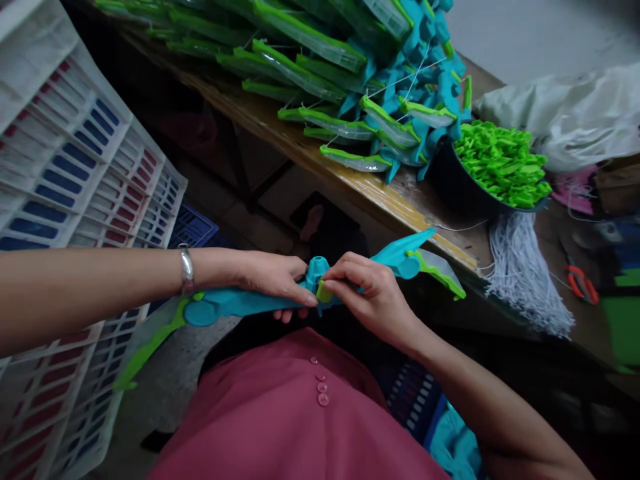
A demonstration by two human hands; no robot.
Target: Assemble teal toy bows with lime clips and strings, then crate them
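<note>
A long turquoise plastic piece (235, 304) lies crosswise in front of my body, with a raised hub in its middle. At each end is a bright green strip with a clear panel, the right one (440, 273) nearer the table. My left hand (273, 277), with a silver bracelet at the wrist, is wrapped round the piece just left of the hub. A small yellow-green plastic part (324, 291) is pinched between thumb and fingers of my right hand (370, 287), against the hub's side. How far it sits in the hub is hidden.
Similar turquoise-and-green pieces (345, 123) are heaped on the table (395, 200). Beside them stand a dark bowl (450, 177) of small green parts, a hank of white strings (525, 273) and orange-handled pliers (583, 283). White crates (100, 157) rise at left.
</note>
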